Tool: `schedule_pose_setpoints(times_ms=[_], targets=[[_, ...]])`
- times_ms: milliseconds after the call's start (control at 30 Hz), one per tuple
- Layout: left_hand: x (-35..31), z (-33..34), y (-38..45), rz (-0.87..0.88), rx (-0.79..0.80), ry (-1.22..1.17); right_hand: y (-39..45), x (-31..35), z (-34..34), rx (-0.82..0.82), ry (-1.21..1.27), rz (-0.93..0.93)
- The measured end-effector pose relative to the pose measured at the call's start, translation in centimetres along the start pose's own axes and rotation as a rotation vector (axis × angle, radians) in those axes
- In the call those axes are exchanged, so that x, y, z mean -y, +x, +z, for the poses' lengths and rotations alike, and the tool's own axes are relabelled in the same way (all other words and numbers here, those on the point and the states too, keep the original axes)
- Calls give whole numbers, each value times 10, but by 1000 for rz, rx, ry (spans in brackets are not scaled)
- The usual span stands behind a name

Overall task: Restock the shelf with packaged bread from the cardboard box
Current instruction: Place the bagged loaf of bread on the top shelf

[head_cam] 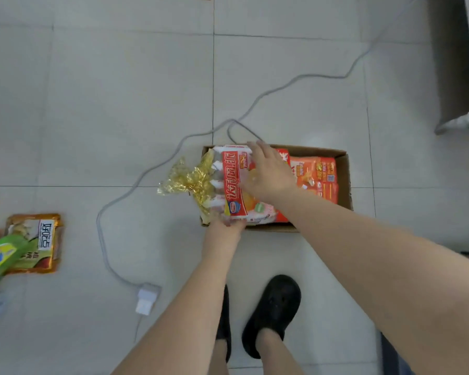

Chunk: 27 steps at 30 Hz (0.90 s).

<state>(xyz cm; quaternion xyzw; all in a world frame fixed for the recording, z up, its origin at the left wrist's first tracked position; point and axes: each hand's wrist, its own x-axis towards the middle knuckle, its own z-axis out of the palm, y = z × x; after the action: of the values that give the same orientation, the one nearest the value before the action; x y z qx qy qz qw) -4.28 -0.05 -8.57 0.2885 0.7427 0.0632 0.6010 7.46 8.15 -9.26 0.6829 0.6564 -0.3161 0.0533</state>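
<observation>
Cardboard box (343, 171) sits on the tiled floor (119, 104), centre of view, just beyond the person's black shoes (272, 312). Bread package (234, 185), red-and-clear with gold tied end pointing left, lies across the box's left end, overhanging its rim. Left hand (224, 232) grips the package's near edge. Right hand (268, 171) lies flat, fingers spread, on top of the package; grasp or just pressing, cannot tell. More orange packs (316, 175) inside the box, right part. Grey cable (173, 155) runs on the floor; snack packets (35, 242) far left.
</observation>
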Motion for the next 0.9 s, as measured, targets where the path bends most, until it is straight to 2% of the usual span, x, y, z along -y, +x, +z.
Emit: schedule_pose_setpoints(times_ms=[100, 267, 367, 467, 567, 733, 800, 900], targets=[[14, 22, 20, -140, 48, -303, 35, -13, 18, 120, -135, 9], [4, 34, 37, -70, -137, -553, 55, -30, 20, 113, -187, 147], [-7, 23, 37, 51, -205, -480, 44, -42, 7, 104, 226, 270], [-32, 5, 25, 210, -271, -359, 16, -45, -19, -62, 581, 282], [-80, -21, -7, 341, -292, -311, -14, -32, -74, -164, 762, 229], [-194, -62, -110, 540, -322, -318, -81, 2, -212, -305, 968, 131], [-244, -74, -164, 618, -284, -351, -118, 16, -274, -360, 996, 83], [-317, -82, -251, 779, -209, -299, -172, 28, -361, -533, 1037, 90]])
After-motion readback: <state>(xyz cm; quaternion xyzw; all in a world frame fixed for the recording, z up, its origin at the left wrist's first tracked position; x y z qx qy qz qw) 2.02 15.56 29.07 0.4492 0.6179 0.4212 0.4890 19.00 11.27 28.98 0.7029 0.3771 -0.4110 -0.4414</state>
